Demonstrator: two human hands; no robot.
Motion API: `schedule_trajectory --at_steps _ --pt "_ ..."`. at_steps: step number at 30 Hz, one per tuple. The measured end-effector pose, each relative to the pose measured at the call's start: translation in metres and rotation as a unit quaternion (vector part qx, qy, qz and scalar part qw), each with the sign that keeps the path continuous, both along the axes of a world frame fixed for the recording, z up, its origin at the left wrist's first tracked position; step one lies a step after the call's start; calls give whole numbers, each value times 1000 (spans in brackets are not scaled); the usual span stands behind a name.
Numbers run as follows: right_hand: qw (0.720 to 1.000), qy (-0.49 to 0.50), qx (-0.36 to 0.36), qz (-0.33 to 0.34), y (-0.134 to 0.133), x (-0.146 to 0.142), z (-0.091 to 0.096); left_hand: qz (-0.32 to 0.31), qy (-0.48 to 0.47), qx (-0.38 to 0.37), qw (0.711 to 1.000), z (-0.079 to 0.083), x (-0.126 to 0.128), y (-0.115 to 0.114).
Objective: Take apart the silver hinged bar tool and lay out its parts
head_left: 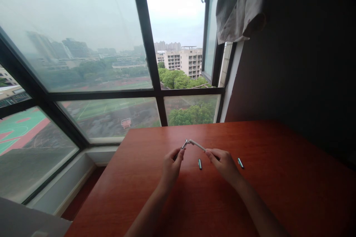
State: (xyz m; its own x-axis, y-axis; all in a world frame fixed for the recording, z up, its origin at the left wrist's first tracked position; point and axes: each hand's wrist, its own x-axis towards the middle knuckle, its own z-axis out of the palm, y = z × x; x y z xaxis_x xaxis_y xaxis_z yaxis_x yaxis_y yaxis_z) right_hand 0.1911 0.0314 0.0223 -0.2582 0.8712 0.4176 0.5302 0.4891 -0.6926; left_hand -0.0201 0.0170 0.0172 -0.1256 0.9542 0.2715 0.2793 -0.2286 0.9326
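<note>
Over a reddish-brown wooden table (278, 192), both of my hands hold a slim white stick-like object (196, 143). My right hand (224, 163) pinches its white body. My left hand (171, 164) pinches a small metallic end piece (184, 144) at the object's left tip. Two small green and silver cylinders lie on the table: one (199, 163) between my hands, the other (240, 163) just right of my right hand.
A large window with dark frames (150, 63) fills the wall beyond the table, showing buildings, trees and sports courts far below. A light cloth (239, 7) hangs at the upper right against a dark wall (306, 63). A pale sill (72, 181) runs under the window at left.
</note>
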Motion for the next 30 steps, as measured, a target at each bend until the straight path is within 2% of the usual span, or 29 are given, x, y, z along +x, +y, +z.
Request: schedule_trajectory --at_steps 5,12,25,30 --pt "1000 3 2 0 -1 -1 1 12 -4 -5 1000 2 -5 2" --pt "1000 9 -4 -2 0 0 -1 -33 -10 -16 999 3 0 -1" --pt "999 22 -33 1 1 1 -3 -15 0 -11 1000 0 -4 3" --pt "997 64 -52 -7 1 1 -5 -11 -39 -24 999 3 -4 2"
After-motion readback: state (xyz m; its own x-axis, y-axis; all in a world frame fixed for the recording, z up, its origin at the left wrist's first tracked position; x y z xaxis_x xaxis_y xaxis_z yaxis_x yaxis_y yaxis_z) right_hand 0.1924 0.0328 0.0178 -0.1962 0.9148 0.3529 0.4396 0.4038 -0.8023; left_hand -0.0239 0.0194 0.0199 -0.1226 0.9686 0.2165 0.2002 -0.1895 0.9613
